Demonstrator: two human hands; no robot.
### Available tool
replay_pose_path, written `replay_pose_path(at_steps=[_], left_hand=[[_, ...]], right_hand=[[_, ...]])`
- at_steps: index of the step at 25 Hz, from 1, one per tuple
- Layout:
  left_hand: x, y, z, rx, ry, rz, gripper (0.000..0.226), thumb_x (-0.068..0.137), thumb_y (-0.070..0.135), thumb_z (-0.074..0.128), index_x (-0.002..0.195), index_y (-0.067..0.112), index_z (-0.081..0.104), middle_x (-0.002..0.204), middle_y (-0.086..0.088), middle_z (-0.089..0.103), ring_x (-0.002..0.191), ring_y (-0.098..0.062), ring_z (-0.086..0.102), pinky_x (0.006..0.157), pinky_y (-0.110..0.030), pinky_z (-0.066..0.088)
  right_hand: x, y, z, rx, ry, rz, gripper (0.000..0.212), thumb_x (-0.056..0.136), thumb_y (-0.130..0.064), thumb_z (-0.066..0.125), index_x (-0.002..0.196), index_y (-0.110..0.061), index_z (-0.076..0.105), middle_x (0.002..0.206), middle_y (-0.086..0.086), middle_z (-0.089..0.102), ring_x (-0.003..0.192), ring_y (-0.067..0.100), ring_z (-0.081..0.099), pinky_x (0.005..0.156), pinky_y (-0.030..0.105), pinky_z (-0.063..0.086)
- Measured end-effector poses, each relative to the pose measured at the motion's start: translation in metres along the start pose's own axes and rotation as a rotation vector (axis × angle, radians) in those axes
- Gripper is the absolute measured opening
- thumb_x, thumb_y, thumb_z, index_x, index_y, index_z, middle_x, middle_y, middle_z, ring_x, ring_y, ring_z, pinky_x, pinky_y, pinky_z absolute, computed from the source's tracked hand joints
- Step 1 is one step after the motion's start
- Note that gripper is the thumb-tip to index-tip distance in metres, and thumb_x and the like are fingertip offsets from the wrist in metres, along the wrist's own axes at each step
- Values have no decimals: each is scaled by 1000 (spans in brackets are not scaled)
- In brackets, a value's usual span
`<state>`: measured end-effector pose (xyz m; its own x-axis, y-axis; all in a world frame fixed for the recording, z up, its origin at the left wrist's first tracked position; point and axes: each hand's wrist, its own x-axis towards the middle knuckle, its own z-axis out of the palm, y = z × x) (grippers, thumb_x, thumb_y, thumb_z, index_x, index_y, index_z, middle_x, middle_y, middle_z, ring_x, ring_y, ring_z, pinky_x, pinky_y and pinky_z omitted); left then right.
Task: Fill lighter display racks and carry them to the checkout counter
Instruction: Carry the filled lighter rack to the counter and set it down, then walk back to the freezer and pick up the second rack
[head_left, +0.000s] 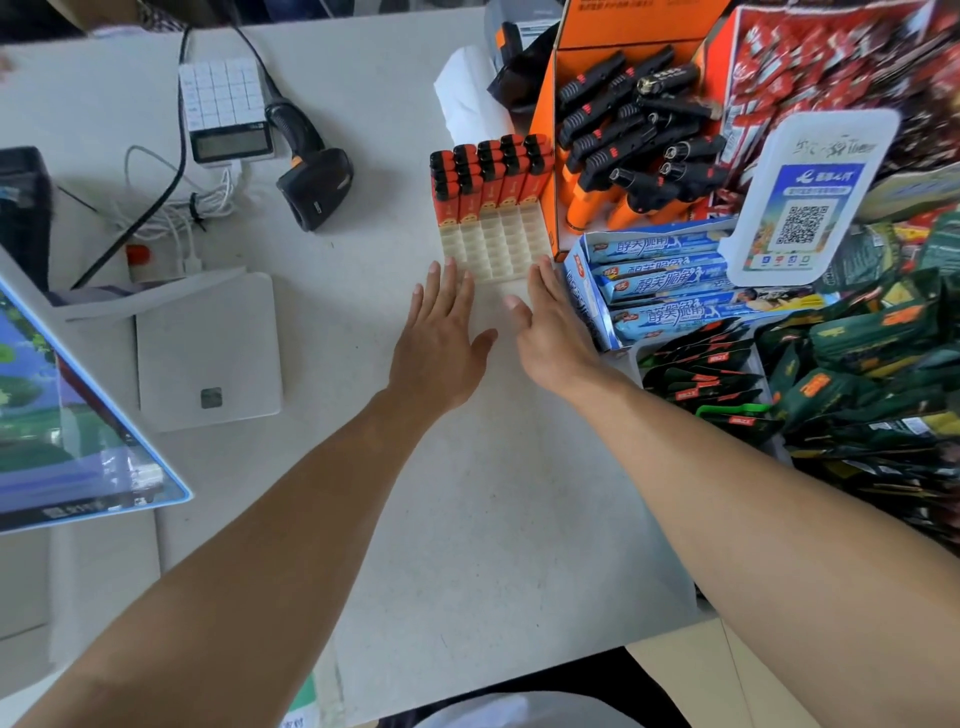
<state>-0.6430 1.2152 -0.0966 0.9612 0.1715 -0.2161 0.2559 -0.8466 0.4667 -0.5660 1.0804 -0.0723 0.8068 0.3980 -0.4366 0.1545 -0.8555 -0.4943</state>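
A white lighter rack (491, 244), its back rows filled with red-and-black lighters (488, 174), stands on the counter (363, 312); the left hand (441, 338) and right hand (550, 332) lie flat just before it, fingers released.

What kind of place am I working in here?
Most likely a small shop's checkout counter. A black handheld barcode scanner lies by a white keypad, a white QR payment sign stands among snack packets, and the cream plastic lighter rack, part filled with red lighters, sits on the counter.
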Motion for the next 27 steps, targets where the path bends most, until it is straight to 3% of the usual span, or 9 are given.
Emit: replay_pose_path(at_steps=[3, 7, 11, 16, 23, 27], left_hand=[[7, -1, 0, -26, 29, -2, 72, 105, 42, 46, 162, 11, 14, 169, -15, -5, 156, -29, -9, 126, -40, -2], [15, -4, -1, -68, 10, -16, 73, 104, 43, 49, 162, 15, 14, 168, -16, -7, 156, -30, -10, 125, -41, -1], [21, -8, -7, -111, -28, -27, 77, 102, 45, 52, 162, 19, 12, 169, -12, -11, 155, -27, -12, 123, -37, -5], [23, -9, -11, -143, -72, -49, 79, 102, 48, 53, 162, 23, 8, 168, -8, -15, 155, -24, -16, 120, -33, -9], [26, -6, -27, -230, -185, -105, 87, 95, 55, 60, 162, 28, 11, 169, -3, -17, 155, -20, -17, 124, -38, -7], [19, 3, -51, -505, -188, -258, 87, 91, 54, 67, 161, 35, 19, 170, 9, -8, 156, -20, 7, 122, -43, 26]], right_hand=[[6, 1, 0, 52, 11, 10, 61, 109, -35, 27, 158, -7, 4, 167, 2, -6, 153, 14, -10, 123, 31, -4], [8, 2, 1, 87, 7, 10, 60, 109, -32, 29, 159, -9, 3, 167, -2, -9, 152, 12, -10, 117, 21, -7], [11, 0, 1, 81, 20, -4, 61, 109, -29, 31, 158, -6, 4, 167, 2, -9, 153, 15, -9, 123, 30, -3], [11, 5, -2, 60, 2, -21, 62, 109, -29, 32, 159, -9, 2, 167, -2, -11, 152, 13, -9, 122, 28, -2], [10, -5, -11, 42, -76, 41, 65, 108, -30, 35, 159, -12, -1, 166, -6, -16, 152, 14, -10, 124, 35, 2], [-8, -16, -23, 92, -40, 80, 65, 106, -43, 39, 160, -20, 11, 167, -6, -1, 153, 18, -1, 124, 38, 4]])
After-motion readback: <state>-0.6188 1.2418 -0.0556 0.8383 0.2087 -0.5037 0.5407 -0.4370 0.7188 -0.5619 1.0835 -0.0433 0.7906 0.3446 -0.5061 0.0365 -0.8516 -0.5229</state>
